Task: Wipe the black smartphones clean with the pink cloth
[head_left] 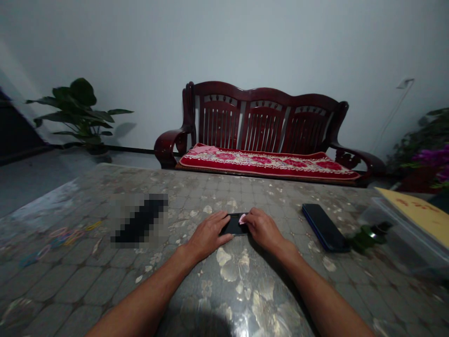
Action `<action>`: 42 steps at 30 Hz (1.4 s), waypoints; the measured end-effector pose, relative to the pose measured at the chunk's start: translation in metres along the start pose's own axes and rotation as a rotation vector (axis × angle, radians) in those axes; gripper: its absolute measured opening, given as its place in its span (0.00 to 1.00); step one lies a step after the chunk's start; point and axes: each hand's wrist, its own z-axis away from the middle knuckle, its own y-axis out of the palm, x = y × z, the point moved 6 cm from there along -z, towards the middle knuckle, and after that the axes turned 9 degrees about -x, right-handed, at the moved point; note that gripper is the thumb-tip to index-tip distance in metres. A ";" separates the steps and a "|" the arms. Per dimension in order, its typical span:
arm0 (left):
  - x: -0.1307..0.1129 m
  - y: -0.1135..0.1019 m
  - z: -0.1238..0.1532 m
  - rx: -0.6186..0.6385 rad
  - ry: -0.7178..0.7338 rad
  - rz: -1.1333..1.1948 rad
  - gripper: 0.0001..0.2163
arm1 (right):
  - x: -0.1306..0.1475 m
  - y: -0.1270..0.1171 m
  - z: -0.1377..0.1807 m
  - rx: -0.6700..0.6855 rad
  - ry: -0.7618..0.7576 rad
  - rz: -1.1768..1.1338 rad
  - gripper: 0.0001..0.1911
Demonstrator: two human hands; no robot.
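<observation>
A small black phone (234, 225) lies flat on the patterned table (245, 290) in front of me. My left hand (206, 235) rests on its left end, fingers curled against the edge, steadying it. My right hand (262, 228) sits over its right end, fingers closed on a small pink cloth or tab (242, 219) pressed against the screen. Most of the phone's right half is hidden under my right hand.
A second, dark blue phone (324, 226) lies to the right. A green object (365, 236) and a clear plastic box with a yellow lid (414, 220) stand at the far right. A blurred dark object (140, 221) and rubber bands (65, 236) lie left. A wooden bench (263, 131) stands behind.
</observation>
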 end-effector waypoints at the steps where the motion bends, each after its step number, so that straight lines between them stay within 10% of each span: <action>1: 0.000 0.000 0.000 0.004 -0.007 -0.001 0.24 | -0.003 -0.002 0.000 -0.003 0.017 0.027 0.15; 42: 0.000 0.000 0.000 -0.004 0.016 -0.013 0.22 | -0.019 -0.013 0.001 -0.016 0.176 0.151 0.16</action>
